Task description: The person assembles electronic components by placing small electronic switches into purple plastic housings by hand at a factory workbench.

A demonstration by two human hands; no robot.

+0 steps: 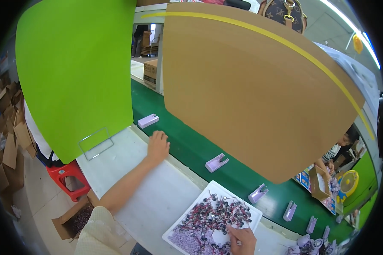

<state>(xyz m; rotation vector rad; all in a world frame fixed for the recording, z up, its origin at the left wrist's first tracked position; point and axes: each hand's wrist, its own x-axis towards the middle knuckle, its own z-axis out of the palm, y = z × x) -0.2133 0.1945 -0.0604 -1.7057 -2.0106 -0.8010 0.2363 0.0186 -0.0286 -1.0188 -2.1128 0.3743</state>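
In the head view, small black red-wired components (200,213) are being touched in a white plastic tray (211,186) by the narrowly bunched right hand (242,241); the curled left hand (158,147) is being held at a green belt's (181,142) edge. What either grips cannot be told.

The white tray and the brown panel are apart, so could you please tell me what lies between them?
In the head view, the green belt lies between the white tray and the brown panel, with lilac casings on it.
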